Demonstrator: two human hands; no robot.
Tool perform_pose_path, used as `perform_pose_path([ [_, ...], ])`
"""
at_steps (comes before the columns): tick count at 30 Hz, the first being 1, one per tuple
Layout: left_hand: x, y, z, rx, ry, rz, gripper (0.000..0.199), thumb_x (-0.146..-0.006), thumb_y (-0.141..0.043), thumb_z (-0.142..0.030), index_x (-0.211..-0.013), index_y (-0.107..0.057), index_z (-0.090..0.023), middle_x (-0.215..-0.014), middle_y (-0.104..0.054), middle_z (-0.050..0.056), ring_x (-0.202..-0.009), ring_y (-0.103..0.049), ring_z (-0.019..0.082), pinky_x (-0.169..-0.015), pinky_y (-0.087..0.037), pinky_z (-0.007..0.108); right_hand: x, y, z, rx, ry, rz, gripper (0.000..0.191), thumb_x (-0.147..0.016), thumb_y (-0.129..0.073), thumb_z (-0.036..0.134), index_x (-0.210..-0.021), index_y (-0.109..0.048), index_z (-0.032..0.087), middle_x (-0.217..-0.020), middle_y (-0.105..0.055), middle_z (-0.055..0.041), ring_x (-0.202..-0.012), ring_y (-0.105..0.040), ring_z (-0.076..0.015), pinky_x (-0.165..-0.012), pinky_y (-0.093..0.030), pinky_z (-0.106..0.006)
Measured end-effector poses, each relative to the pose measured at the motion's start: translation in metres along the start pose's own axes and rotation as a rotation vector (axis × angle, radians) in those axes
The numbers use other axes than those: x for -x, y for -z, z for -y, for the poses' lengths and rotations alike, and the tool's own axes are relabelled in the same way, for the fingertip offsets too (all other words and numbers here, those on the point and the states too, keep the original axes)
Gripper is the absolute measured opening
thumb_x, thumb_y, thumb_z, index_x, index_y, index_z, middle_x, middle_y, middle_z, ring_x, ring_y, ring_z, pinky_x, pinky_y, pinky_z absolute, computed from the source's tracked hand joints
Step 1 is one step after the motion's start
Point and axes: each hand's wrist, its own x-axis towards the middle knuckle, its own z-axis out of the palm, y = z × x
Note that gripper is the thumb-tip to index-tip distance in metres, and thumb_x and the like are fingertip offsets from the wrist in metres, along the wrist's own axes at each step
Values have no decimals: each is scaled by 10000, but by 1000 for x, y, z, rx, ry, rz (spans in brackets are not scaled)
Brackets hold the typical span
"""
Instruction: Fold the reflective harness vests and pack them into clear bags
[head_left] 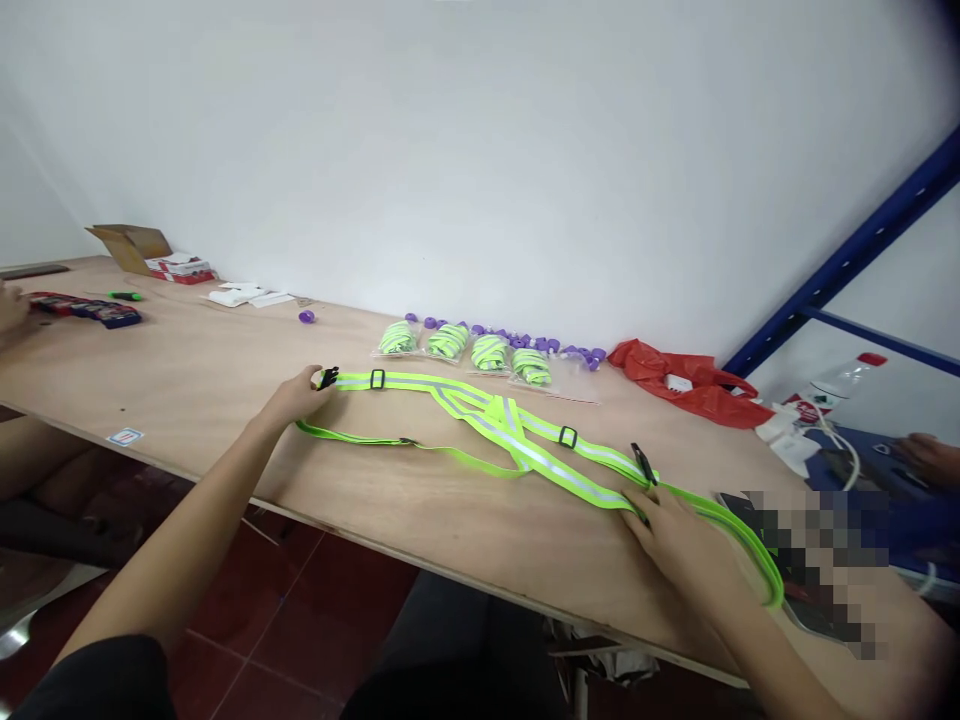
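A neon-yellow reflective strap harness (559, 465) with grey stripes lies spread along the table in front of me. At its left end, my left hand (298, 395) pinches the strap by a black buckle (328, 378). My right hand (670, 527) is closed on the lower band near its right end, palm down over the table. Just above those fingers a black clip (643, 464) stands up from the upper band. Two black slider buckles, one on the left (377, 379) and one nearer the right (568, 437), sit on the bands. A loop of strap curves out past my right wrist.
Several bagged strap bundles (490, 354) line the back, before purple pieces (510, 337). A red plastic bag (686, 385), bottle (840, 385) and phone-like device (817, 610) are rightward. Leftward are a cardboard box (131, 245), dark red-and-blue packs (86, 308) and another person's hand (11, 310).
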Motion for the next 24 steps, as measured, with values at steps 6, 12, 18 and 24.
perform_pose_path([
  [6, 49, -30, -64, -178, -564, 19, 423, -903, -541, -458, -1238, -591, -205, -1230, -646, 187, -1167, -556, 417, -991, -384, 557, 0, -1, 13, 62, 29, 41, 460, -934, -447, 315, -1366, -556, 201, -1263, -659, -159, -1090, -636, -375, -822, -549, -500],
  [12, 120, -90, -118, -390, -982, 436, 253, -881, -628, -405, -1060, -657, -229, -1104, -702, 81, -1108, -594, 300, -1104, -301, 520, -5, 4, 52, -58, 248, 5, 534, -940, -470, 303, -1460, -458, 182, -1377, -611, -151, -1217, -597, -317, -962, -510, -460],
  [18, 136, -83, -129, -444, -1005, 436, 131, -860, -485, -135, -921, -572, -212, -846, -652, 59, -759, -628, 261, -703, -459, 365, 0, 5, 73, -44, 233, 37, 432, -920, -419, 176, -1288, -635, 245, -1154, -737, -122, -986, -697, -333, -773, -561, -455],
  [24, 123, -34, -151, -217, -837, 185, 273, -747, -458, -126, -1006, -484, -209, -986, -600, 102, -906, -588, 293, -736, -446, 389, -11, 39, 57, -325, 138, -71, 431, -807, -436, 110, -1098, -685, 309, -1084, -747, -54, -980, -704, -313, -795, -562, -421],
])
